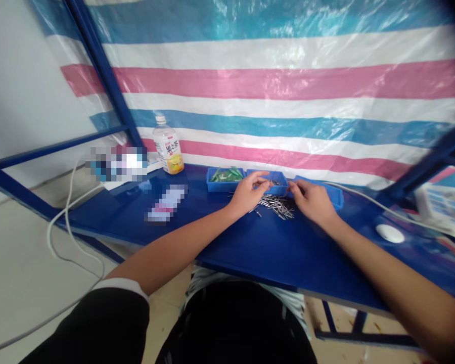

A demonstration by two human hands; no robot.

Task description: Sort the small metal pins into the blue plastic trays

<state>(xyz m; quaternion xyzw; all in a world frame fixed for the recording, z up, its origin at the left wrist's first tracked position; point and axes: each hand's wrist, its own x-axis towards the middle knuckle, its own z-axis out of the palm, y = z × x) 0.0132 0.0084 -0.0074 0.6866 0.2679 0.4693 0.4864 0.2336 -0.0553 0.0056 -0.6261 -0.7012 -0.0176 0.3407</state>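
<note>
A loose heap of small metal pins lies on the blue table. My left hand rests at the heap's left side, fingers curled in a pinch near the front of the middle blue tray. My right hand sits at the heap's right side, fingertips pressed together over the pins. What either pinch holds is too small to see. A blue tray to the left holds green parts. A third blue tray shows behind my right hand.
A drink bottle stands at the back left. A white cable hangs off the left edge. A white round object lies at the right. Blue frame bars and a striped plastic sheet close the back.
</note>
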